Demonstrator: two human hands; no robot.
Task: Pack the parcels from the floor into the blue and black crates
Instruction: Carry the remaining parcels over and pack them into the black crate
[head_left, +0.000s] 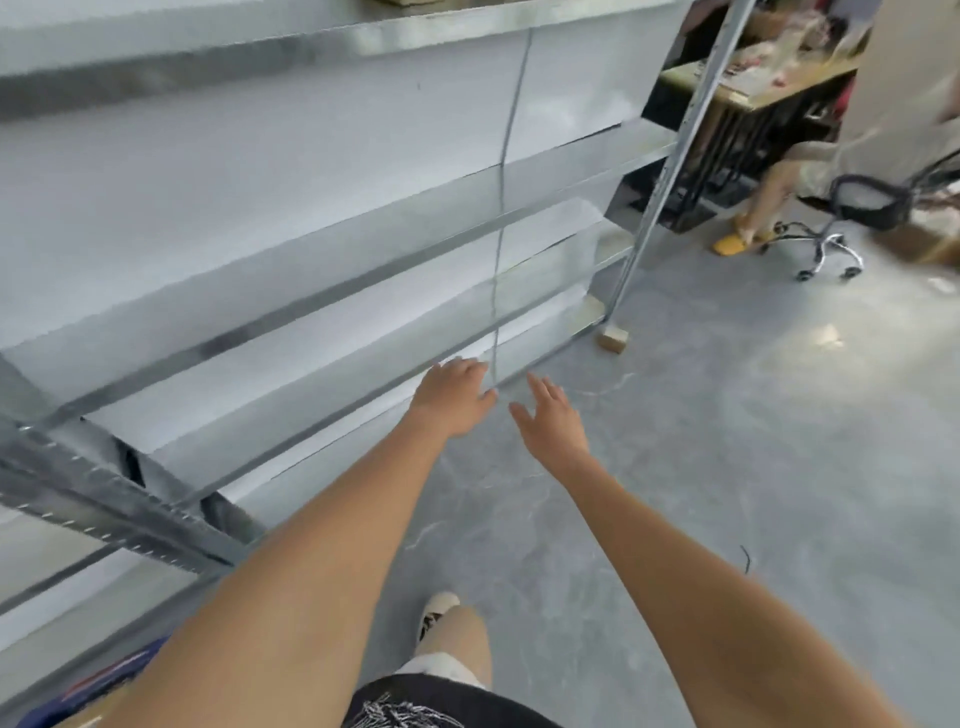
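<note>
Both my arms reach forward over the grey floor (675, 467). My left hand (452, 397) is open, fingers relaxed, in front of the lowest shelf edge of a metal rack (311, 312). Just to its right, my right hand (550, 415) is open with fingers spread and holds nothing. At the bottom left corner a blue crate (104, 680) shows partly, with a brown cardboard parcel (111, 701) in it. No black crate and no parcels on the floor are in view.
The rack fills the left and middle, its shelves blurred over in grey. A small wooden block (613, 338) lies by the rack's post. At the far right stand a wheeled office chair (841, 228), a cluttered table (769, 78) and another person's leg (769, 202).
</note>
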